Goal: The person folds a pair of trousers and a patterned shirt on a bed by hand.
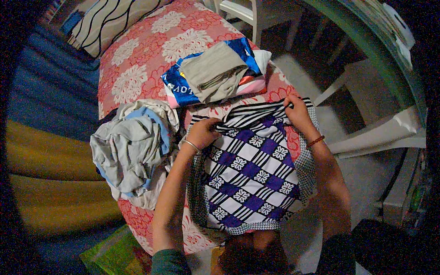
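A purple, white and black patterned cloth (252,175) is spread before me over the near end of the bed cover, its lower edge reaching my lap. My left hand (203,134) pinches its black-and-white striped border at the upper left. At the upper right, my right hand (298,113) grips the same border, and the edge between the two hands is raised and folded over. Small black-and-white checks run along the cloth's sides. Left of my left wrist lies a crumpled heap of pale grey, light blue and cream clothes (127,154).
Beyond the cloth, a folded beige garment (213,72) rests on blue printed fabric (180,92). Red floral bedding (137,68) lies underneath. A pillow (106,24) is at the far left, beside a blue and mustard curtain-like cloth (51,147). White chairs (374,137) stand at right.
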A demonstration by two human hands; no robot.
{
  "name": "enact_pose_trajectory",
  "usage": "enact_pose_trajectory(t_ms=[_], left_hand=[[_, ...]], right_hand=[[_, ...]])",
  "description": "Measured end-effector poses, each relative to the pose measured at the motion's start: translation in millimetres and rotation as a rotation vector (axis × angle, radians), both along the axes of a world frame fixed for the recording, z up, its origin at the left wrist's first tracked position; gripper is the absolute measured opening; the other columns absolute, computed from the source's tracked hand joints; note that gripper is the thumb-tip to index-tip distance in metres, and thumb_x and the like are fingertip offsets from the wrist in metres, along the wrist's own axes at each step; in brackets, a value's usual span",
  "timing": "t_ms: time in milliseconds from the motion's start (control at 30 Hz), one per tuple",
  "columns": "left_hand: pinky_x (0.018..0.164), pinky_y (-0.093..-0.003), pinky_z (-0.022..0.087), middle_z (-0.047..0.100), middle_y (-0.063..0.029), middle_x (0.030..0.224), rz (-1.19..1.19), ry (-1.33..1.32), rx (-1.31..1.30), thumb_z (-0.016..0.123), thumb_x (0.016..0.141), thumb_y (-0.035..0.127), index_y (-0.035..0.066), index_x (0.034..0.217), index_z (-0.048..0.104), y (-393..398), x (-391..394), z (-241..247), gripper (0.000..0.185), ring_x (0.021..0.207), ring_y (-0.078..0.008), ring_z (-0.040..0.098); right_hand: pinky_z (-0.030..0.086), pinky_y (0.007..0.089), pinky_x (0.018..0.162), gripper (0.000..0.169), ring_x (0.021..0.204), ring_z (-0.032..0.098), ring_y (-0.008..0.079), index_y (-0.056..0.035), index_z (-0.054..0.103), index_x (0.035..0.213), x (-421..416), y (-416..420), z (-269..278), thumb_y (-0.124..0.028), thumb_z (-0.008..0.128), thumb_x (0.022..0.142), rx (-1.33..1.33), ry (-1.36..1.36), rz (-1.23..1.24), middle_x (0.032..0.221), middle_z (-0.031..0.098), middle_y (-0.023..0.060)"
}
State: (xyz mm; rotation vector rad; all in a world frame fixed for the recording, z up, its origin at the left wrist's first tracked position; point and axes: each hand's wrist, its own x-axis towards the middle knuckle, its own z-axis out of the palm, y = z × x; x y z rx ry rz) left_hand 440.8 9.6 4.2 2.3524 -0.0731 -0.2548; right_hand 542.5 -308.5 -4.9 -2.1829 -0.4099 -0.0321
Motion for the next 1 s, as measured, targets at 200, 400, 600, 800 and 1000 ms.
enact_pose_trajectory(t_ms=[200, 400, 600, 800, 1000], left_hand=[[0.069, -0.0310, 0.046, 0.063, -0.0131, 0.086, 0.184, -0.096, -0.020, 0.070, 0.065, 0.014, 0.003, 0.098, 0.060, 9, 5, 2, 0.036, 0.075, -0.0229, 0.060], [0.071, -0.0340, 0.046, 0.060, -0.0152, 0.083, 0.553, -0.282, -0.057, 0.068, 0.064, 0.011, 0.003, 0.090, 0.059, 21, 20, -24, 0.028, 0.078, -0.0279, 0.058], [0.072, -0.0424, 0.045, 0.057, -0.0172, 0.086, 0.689, -0.449, 0.275, 0.061, 0.067, 0.009, 0.004, 0.090, 0.055, -2, 22, -42, 0.024, 0.083, -0.0364, 0.055], [0.070, -0.0435, 0.044, 0.057, -0.0164, 0.088, 0.722, -0.472, 0.298, 0.060, 0.070, 0.008, 0.006, 0.091, 0.056, -15, 20, -22, 0.022, 0.082, -0.0361, 0.055], [0.069, -0.0448, 0.045, 0.056, -0.0172, 0.085, 0.721, -0.358, 0.370, 0.059, 0.074, 0.014, 0.008, 0.095, 0.055, -22, 23, -24, 0.022, 0.081, -0.0366, 0.055]], right_hand=[[0.039, 0.0229, 0.061, 0.008, 0.067, 0.048, 0.0110, -0.0015, 0.057, 0.079, -3, 2, 11, -0.003, 0.055, 0.071, 0.109, 0.073, -0.061, 0.071, 0.053, 0.0027], [0.043, 0.0286, 0.068, 0.009, 0.072, 0.055, 0.0178, -0.0020, 0.059, 0.076, 24, 4, -18, -0.011, 0.059, 0.074, 0.167, -0.094, -0.197, 0.077, 0.060, 0.0061], [0.046, 0.0396, 0.068, 0.014, 0.073, 0.058, 0.0352, -0.0007, 0.057, 0.078, 24, 22, -37, -0.013, 0.052, 0.080, 0.005, -0.200, -0.231, 0.079, 0.060, 0.0188], [0.046, 0.0395, 0.070, 0.013, 0.078, 0.058, 0.0355, -0.0016, 0.058, 0.082, 24, 26, -14, -0.012, 0.053, 0.078, 0.053, -0.236, -0.211, 0.080, 0.060, 0.0181], [0.047, 0.0312, 0.067, 0.020, 0.073, 0.062, 0.0234, -0.0014, 0.060, 0.090, 30, 25, -27, -0.018, 0.059, 0.079, 0.132, -0.081, -0.257, 0.081, 0.064, 0.0152]])
